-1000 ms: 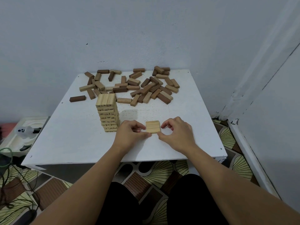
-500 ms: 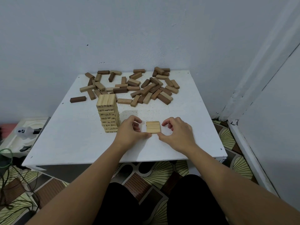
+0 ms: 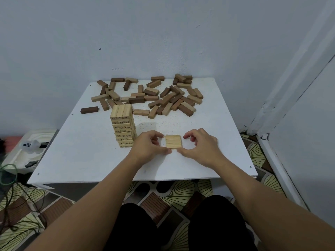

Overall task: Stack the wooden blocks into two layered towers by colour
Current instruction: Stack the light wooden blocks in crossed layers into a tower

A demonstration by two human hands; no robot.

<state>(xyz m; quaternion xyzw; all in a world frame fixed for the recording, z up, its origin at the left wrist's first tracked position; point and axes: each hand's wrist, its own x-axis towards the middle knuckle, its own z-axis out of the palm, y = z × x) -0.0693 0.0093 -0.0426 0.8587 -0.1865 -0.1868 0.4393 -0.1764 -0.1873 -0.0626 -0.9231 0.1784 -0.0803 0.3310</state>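
Observation:
A tall tower of light numbered blocks stands on the white table, left of centre. To its right, three light blocks lie flat side by side as one layer. My left hand and my right hand cup this layer from either side. Both thumbs touch its near edge, and the curled index fingers arch toward its far corners. A loose pile of brown and tan blocks is spread along the back of the table.
One dark block lies alone at the left of the pile. The table sits in a wall corner. A white tray with a small figure and green cables are on the floor to the left.
Both hands stay at the flat layer. Their index fingers have lifted from its sides and arched toward its far corners. The blocks and the tower have not moved.

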